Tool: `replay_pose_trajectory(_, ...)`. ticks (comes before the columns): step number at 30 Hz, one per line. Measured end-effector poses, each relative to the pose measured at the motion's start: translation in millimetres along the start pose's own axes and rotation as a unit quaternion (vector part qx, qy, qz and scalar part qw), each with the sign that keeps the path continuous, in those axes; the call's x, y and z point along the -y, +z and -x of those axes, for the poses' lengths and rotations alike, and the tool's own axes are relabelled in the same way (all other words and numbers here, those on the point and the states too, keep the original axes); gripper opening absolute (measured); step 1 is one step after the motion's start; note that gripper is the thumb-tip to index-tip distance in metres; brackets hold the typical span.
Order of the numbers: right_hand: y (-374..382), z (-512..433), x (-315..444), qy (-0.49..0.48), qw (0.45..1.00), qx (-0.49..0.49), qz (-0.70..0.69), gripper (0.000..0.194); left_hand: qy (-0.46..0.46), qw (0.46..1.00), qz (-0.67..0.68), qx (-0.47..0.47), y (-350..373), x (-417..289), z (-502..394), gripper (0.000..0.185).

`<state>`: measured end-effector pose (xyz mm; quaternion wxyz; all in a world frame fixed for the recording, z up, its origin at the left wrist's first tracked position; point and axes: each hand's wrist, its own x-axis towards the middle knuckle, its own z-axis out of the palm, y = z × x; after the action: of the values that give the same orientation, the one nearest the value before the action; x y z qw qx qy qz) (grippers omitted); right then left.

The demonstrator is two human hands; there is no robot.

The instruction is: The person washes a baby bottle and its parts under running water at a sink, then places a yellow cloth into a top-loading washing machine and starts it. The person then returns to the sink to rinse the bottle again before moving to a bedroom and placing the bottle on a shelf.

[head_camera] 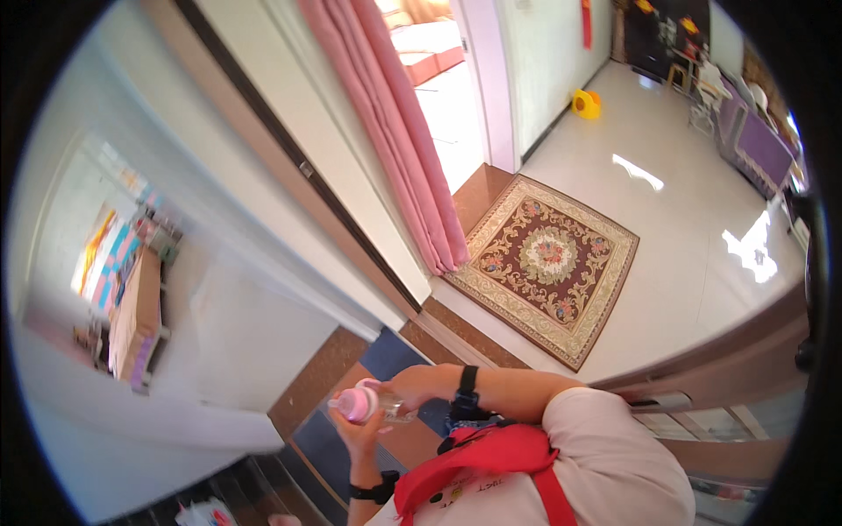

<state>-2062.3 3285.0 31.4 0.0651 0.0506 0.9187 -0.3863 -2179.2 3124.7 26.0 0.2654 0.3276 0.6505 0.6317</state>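
Note:
A baby bottle with a pink top (357, 402) and a clear body is held in front of my chest, tilted onto its side. My right hand (402, 389) grips it around the clear body and collar. On the pink top lie the fingers of my left hand (358, 429), from below and the near side. Both wrists wear black bands, the right one (467, 391) with a small device. Part of the bottle is covered by my fingers, and I cannot tell what is in it. A red apron (480, 463) hangs over my light shirt.
Beneath my hands lies a blue and brown mat (388, 355). A patterned rug (546, 253) lies beyond the doorway, beside a pink curtain (401, 151). A bed (135, 315) stands in the room at left. Farther off are a yellow object (585, 104) and a purple-covered sofa (760, 148).

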Motion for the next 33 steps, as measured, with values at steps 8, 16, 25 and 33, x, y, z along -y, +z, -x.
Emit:
replay_pose_trajectory(8,-132.9,68.2,-198.2,0.233,0.932,-0.271,-0.064,0.046,0.013,0.962,-0.030,0.271,169.7,0.6,-220.2,0.080)
replay_pose_trajectory(16,-180.1,261.2,-348.9,0.490,0.750,-0.430,-0.113,0.035,0.025,0.897,0.026,0.440,414.3,15.6,-350.0,0.083)
replay_pose_trajectory(25,-389.5,272.0,-520.8,0.444,0.769,-0.408,-0.213,0.021,0.058,0.913,0.032,0.403,623.1,-5.9,-509.9,0.082)
replay_pose_trajectory(33,-547.6,171.7,-691.7,0.321,0.835,-0.420,-0.150,0.027,0.013,0.959,0.035,0.280,700.5,14.6,-714.0,0.079)
